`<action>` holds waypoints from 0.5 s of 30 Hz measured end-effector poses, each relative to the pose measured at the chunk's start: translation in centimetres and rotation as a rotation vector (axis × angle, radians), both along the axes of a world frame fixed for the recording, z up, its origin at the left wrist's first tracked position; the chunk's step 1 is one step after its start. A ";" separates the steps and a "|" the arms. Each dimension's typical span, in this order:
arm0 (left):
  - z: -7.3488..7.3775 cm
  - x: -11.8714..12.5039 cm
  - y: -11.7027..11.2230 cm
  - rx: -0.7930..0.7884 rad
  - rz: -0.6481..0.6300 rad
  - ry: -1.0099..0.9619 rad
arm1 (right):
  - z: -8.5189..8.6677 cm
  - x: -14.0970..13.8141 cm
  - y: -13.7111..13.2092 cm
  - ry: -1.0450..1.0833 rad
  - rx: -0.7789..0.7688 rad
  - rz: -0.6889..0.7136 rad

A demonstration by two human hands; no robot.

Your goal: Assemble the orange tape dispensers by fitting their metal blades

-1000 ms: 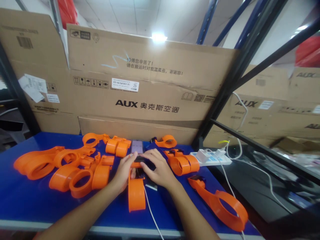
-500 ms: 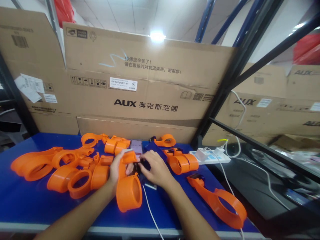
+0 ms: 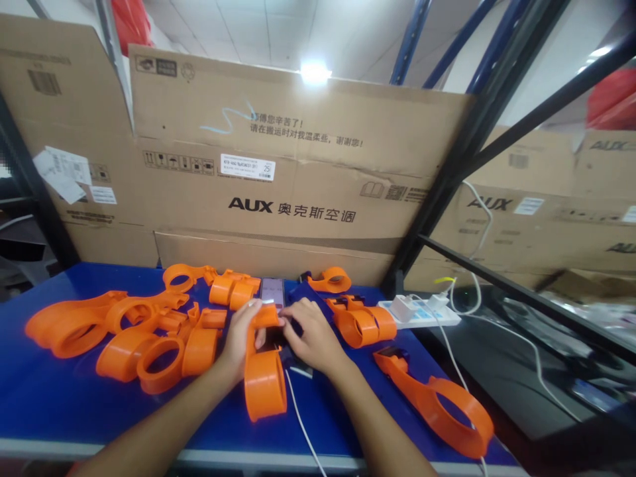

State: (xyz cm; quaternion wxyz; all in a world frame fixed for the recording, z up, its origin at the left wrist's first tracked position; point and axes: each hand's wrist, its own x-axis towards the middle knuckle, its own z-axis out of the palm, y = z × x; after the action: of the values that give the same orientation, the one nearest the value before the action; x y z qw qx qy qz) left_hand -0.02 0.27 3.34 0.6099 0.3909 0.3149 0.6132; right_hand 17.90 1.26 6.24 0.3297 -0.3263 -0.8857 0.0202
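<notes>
My left hand (image 3: 239, 336) is wrapped round the narrow part of an orange plastic tape dispenser (image 3: 266, 387), whose wide ring hangs down toward me. At the upper end of that dispenser is my right hand (image 3: 314, 334), fingers bent and closed against it. Something dark lies between the hands, and what the right fingertips grip is hidden. Left of my hands several more orange tape dispensers (image 3: 159, 366) lie on the blue tabletop (image 3: 209, 424). On the right side, dispensers with dark end pieces (image 3: 360, 326) lie together, and a single dispenser (image 3: 462, 424) sits nearer the front edge.
A phone (image 3: 273, 291) lies behind my hands. A white power strip (image 3: 450, 317) with plugs is at the right, and a white cable (image 3: 304, 430) runs over the front edge. The cardboard panel (image 3: 298, 245) stands along the back, beside a black metal post (image 3: 430, 199).
The held tape dispenser has shifted slightly right and turned, so its ring faces less toward the right. My left hand moved with it; the right hand stays close to its end.
</notes>
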 end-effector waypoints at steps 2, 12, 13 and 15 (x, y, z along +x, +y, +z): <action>0.1 0.2 -0.1 -0.003 0.022 0.036 | 0.3 0.4 0.0 0.129 -0.001 -0.034; -0.6 1.1 -0.6 0.025 -0.033 0.172 | 0.3 -0.3 -0.2 0.361 -0.193 0.019; -0.6 1.1 -0.7 0.031 -0.044 0.166 | 0.2 -0.3 -0.1 0.385 -0.207 0.008; -0.4 1.1 -0.9 0.041 -0.078 0.132 | 0.0 -0.2 0.2 0.440 -0.241 -0.016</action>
State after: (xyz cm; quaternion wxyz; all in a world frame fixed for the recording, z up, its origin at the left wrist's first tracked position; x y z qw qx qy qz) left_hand 1.10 -0.63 2.90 0.6031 0.4550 0.3265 0.5680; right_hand 17.66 1.41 6.27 0.4734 -0.3582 -0.7811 0.1936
